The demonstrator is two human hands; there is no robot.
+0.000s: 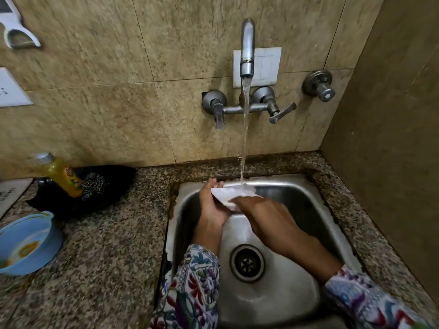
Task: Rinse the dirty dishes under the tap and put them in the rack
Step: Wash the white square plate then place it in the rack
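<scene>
**White dish rinsed over the sink**

The right hand (263, 217) is motion-blurred and lies over the near edge of the white dish (231, 195), hiding it; its grip cannot be told. The left hand (213, 205) cups the dish from beneath, under the tap (247, 48) stream, above the sink (297, 191).

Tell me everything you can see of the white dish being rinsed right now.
The white dish is small, pale and blurred by motion, so its exact shape and material cannot be told. It is held tilted over the steel sink, with the stream from the tap landing on its far edge. The left hand supports it from beneath and behind; the right hand lies across its near side, covering part of it. It does not touch the sink.
</scene>
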